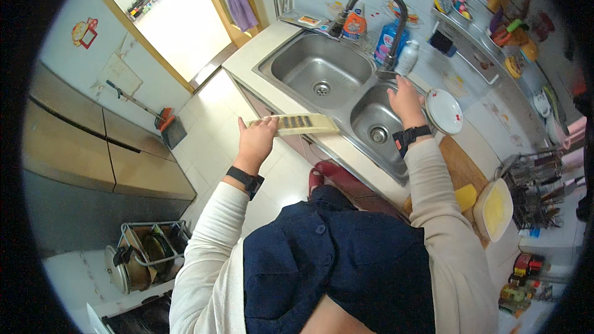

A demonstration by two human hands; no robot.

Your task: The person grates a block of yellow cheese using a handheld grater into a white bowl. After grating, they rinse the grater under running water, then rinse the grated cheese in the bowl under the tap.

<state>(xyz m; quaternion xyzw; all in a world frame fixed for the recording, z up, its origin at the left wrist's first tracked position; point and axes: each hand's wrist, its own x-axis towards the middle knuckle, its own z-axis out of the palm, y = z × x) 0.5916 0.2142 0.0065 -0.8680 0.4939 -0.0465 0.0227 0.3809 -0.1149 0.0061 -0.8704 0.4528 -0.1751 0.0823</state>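
Observation:
My left hand (pixel 257 141) grips one end of a cream plastic grater (pixel 301 123) with dark slotted openings; its far end reaches over the front edge of the counter. Past the small steel sink basin (pixel 378 134), my right hand (pixel 407 102) is raised by the base of the curved faucet (pixel 392 55), fingers partly spread. Whether it touches the faucet lever cannot be told. White plates (pixel 444 111) stand just right of that hand. The larger steel basin (pixel 320 67) lies to the left, with no water visible in it.
Behind the sink stand an orange bottle (pixel 355 23), a blue bottle (pixel 383 44) and a white bottle (pixel 408 58). To the right are a wooden cutting board (pixel 457 157), a yellow item (pixel 465 196) and a white container (pixel 495 208) with yellow contents. A dustpan (pixel 174 134) stands by the left wall.

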